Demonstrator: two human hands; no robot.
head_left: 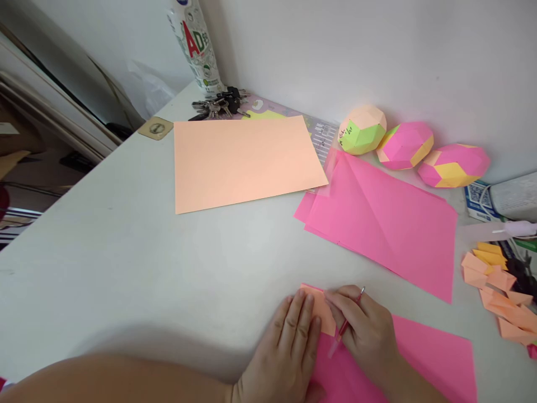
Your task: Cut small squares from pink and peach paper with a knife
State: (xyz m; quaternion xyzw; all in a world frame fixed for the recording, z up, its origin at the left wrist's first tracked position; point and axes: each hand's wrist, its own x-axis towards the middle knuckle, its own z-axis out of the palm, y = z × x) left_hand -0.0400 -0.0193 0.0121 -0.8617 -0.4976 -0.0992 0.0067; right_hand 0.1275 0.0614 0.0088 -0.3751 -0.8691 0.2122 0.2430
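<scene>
Grip on the right hand [364, 330]: clamped round a slim pinkish pen [344, 326], metal end poking up past the knuckles, low and right of centre in the frame. Fairly sure about the pen call, but it's mostly buried under fingers, so can't swear to it. Grip on the left hand [293, 338]: released, palm down and fingers flat, pressing on a small folded peach piece [323, 313] at bottom centre. Right fingertips touching that same piece along its top right edge. Piece resting on the white tabletop [126, 252], right at the edge of a pink sheet [428, 358] filling the lower right corner under the right wrist.

Further up: big peach sheet [247, 162] lying flat at upper centre. Right of it, a loose stack of pink sheets [390, 224], top one creased on the diagonal, one corner just meeting the peach sheet.

Along the wall at upper right, three faceted paper balls in a row, close together: peach-and-green ball [363, 130], then middle pink ball [406, 144], then far pink ball [453, 165], the last two with yellow patches.

Bunch of keys [218, 103] and a printed bottle [195, 50] at the top, left of centre, behind the big peach sheet. Heap of folded peach and yellow units [501, 302] at the right edge, well apart from both hands.
</scene>
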